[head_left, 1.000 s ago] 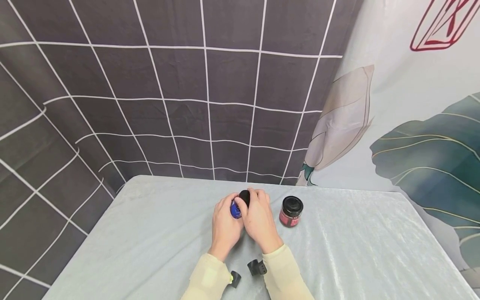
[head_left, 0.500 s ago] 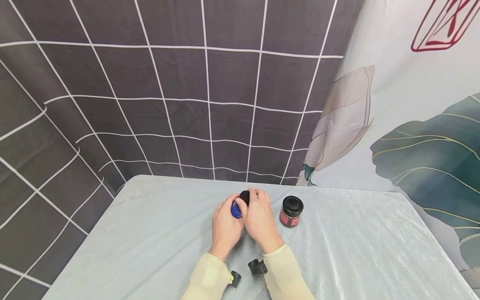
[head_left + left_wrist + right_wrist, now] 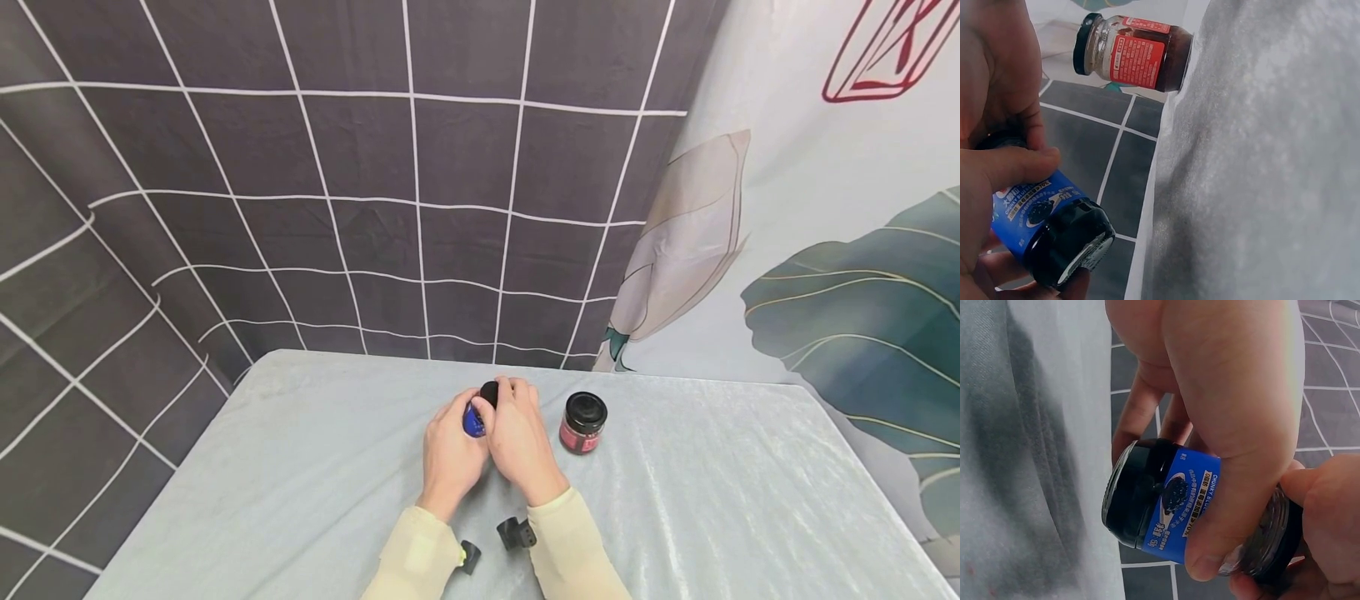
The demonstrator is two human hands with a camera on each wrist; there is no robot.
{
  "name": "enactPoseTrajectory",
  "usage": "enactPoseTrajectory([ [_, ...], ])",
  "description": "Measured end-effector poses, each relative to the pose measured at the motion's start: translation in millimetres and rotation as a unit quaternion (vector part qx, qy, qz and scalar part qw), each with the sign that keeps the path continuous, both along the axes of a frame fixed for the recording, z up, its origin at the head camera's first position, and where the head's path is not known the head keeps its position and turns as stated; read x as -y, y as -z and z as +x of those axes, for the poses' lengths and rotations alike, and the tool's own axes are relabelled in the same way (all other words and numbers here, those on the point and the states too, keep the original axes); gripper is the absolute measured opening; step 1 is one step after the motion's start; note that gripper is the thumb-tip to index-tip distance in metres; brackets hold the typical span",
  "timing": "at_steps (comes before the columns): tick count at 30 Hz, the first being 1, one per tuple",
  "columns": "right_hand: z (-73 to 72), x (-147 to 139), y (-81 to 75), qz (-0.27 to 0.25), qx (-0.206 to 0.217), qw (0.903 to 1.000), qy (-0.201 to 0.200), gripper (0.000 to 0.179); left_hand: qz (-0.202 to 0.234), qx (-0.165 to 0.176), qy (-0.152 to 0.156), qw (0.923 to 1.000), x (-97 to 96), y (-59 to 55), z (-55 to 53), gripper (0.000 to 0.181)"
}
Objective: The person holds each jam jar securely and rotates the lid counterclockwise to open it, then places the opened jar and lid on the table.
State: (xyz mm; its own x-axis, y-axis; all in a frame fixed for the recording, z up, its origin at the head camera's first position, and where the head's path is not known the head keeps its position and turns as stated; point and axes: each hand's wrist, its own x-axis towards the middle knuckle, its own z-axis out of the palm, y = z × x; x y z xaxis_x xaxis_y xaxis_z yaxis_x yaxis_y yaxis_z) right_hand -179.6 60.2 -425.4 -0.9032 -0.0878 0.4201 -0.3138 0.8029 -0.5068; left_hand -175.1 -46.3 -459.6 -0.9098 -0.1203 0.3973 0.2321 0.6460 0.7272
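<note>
Two jars: left hand (image 3: 453,454) clasps blue-labelled jar (image 3: 474,422) — base (image 3: 1087,257) only in wrist views — right hand (image 3: 522,442) its lid (image 3: 489,392); red-labelled jar (image 3: 582,422) at three o'clock.

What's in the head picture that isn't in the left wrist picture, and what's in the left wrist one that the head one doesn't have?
Only the head view shows the cream sleeves, the black gadgets by the wrists and the red mark on the hanging.

Only the left wrist view shows the underside of the blue-labelled jar and the dark picture on its label.

Both show the two jars, left hand, right hand, pale cloth and grid-patterned backdrop.
</note>
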Motion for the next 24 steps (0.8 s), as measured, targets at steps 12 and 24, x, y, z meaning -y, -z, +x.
enactPoseTrajectory([
  [12,0.3,-2.0,0.1,-0.001,0.006,0.9998,-0.017,0.046,-0.014,-0.022,0.017,0.9995,2.9,2.5,-2.9,0.042],
  [24,-0.6,-3.7,-1.0,-0.003,0.01,0.9994,-0.034,0.044,-0.009,-0.024,0.032,0.9992,6.5,1.7,-4.1,0.045],
])
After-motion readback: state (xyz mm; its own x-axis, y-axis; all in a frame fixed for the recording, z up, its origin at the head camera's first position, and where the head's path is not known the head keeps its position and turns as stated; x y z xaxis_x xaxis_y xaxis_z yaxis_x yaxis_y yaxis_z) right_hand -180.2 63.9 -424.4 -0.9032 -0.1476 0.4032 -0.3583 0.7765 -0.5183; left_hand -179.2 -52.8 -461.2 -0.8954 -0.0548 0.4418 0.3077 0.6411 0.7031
